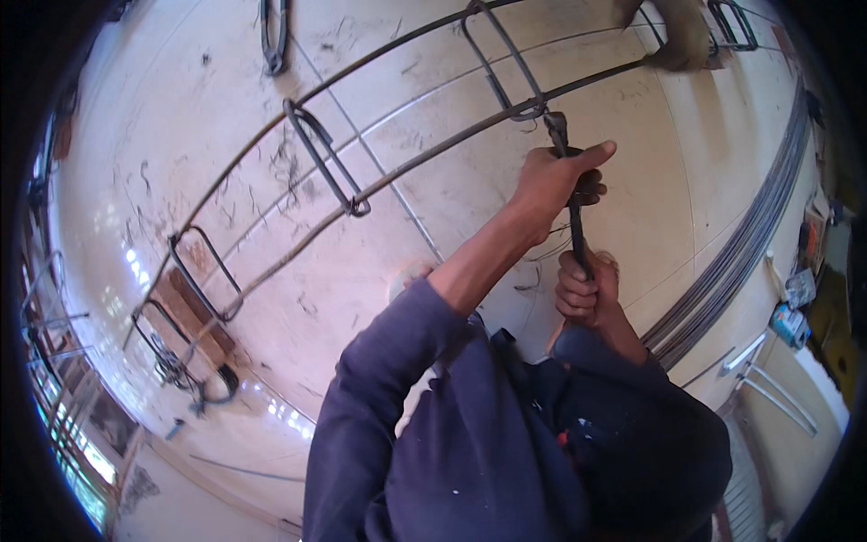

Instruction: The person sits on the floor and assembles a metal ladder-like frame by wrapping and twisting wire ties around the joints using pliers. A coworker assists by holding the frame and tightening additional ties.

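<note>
A pair of dark metal pincers (577, 230) points away from me, its head at the near corner of a bent steel stirrup (512, 47). That stirrup links two long steel rods, the near rod (442, 147) and the far rod (388, 50). Closed around the upper part of the pincers, just below the head, is my left hand (553, 185), its thumb stretched out to the right. My right hand (587, 289) grips the handle end lower down, in a fist. Whether tie wire sits in the jaws is too small to tell.
More stirrups (325, 158) space the rods to the left, near wooden blocks (199, 316). Another pincers-like tool (274, 50) lies at upper left. A blurred limb (679, 36) of another person is at upper right. A rod bundle (741, 248) lies right; wire scraps litter the tiles.
</note>
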{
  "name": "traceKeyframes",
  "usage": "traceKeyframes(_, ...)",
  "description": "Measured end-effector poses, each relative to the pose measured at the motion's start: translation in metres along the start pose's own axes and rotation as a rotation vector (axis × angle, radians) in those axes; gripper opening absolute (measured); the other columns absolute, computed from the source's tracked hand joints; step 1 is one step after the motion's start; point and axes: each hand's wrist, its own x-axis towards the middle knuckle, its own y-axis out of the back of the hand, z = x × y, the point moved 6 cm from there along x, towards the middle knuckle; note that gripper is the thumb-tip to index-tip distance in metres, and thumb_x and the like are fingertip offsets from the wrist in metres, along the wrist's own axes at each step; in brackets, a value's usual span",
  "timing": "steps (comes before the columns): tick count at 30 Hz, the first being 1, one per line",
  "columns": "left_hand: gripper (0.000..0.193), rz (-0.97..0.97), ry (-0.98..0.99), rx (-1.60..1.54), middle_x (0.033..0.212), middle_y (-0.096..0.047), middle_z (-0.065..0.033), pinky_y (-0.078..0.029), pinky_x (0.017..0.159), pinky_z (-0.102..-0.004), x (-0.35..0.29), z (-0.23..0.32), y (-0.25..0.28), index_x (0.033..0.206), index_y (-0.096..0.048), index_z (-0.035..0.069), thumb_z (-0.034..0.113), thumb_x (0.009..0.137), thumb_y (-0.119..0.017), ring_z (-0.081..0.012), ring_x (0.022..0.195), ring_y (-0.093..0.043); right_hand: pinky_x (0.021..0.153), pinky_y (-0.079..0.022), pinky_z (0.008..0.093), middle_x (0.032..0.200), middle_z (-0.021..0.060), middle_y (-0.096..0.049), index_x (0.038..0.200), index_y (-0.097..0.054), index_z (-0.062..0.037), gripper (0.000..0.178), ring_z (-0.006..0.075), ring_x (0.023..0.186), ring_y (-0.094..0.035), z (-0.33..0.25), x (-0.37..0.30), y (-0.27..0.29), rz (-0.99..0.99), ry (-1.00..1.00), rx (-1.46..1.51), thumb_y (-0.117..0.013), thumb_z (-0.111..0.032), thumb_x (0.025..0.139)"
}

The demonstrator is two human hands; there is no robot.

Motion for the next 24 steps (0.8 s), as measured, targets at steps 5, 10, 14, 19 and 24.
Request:
traceKeyframes(5,0.027,0.265,-0.192,-0.029,0.061,-0.043,-0.0013,-0.036,0.046,-0.0324,0.021,0.002,0.000,0.081,-0.051,0.002,0.019,0.080,-0.072,-0.0163,0.046,-0.041,0.044,-0.042,0.0267,0.076,0.0116,-0.060,0.112,-0.059,-0.0010,0.049,0.0157,0.051,-0.054,-0.044,-0.023,-0.039,0.713,0.375,-0.821,-0.046,-0.046,0.098)
traceKeyframes(10,0.034,0.323,-0.154,-0.035,0.064,-0.048,-0.0034,-0.042,0.051,-0.0327,0.009,0.008,-0.013,0.084,-0.053,-0.003,0.025,0.081,-0.072,-0.0184,0.052,-0.048,0.063,-0.048,0.0369,0.076,0.0142,-0.061,0.121,-0.055,0.0019,0.040,0.0249,0.062,-0.059,-0.060,-0.026,-0.085,0.912,0.548,-2.000,-0.048,-0.031,0.099)
traceKeyframes(14,0.043,0.051,-0.205,0.420,0.072,-0.057,-0.0070,-0.048,0.061,-0.0312,0.008,0.021,0.010,0.089,-0.057,-0.006,0.033,0.081,-0.074,-0.0210,0.064,-0.060,0.049,-0.045,0.0322,0.069,0.0099,-0.058,0.120,-0.057,-0.0011,0.042,0.0186,0.050,-0.052,-0.042,-0.010,-0.009,0.354,0.029,-0.404,-0.044,-0.036,0.100)
traceKeyframes(19,0.023,0.088,-0.143,-0.079,0.060,-0.044,0.0035,-0.041,0.050,-0.0283,0.017,-0.002,0.011,0.079,-0.052,0.008,0.022,0.085,-0.070,-0.0109,0.050,-0.046,0.040,-0.039,0.0282,0.069,0.0074,-0.056,0.120,-0.055,-0.0017,0.046,0.0139,0.043,-0.046,-0.018,0.006,-0.004,0.150,-0.039,-0.106,-0.040,-0.041,0.101)
traceKeyframes(24,0.024,0.327,-0.226,-0.159,0.056,-0.036,0.0039,-0.029,0.039,-0.0266,0.028,-0.004,0.001,0.082,-0.047,0.008,0.019,0.084,-0.068,-0.0108,0.042,-0.035,0.058,-0.049,0.0335,0.081,0.0131,-0.062,0.123,-0.053,0.0007,0.044,0.0227,0.063,-0.060,-0.054,-0.030,-0.071,0.801,0.492,-1.786,-0.044,-0.036,0.100)
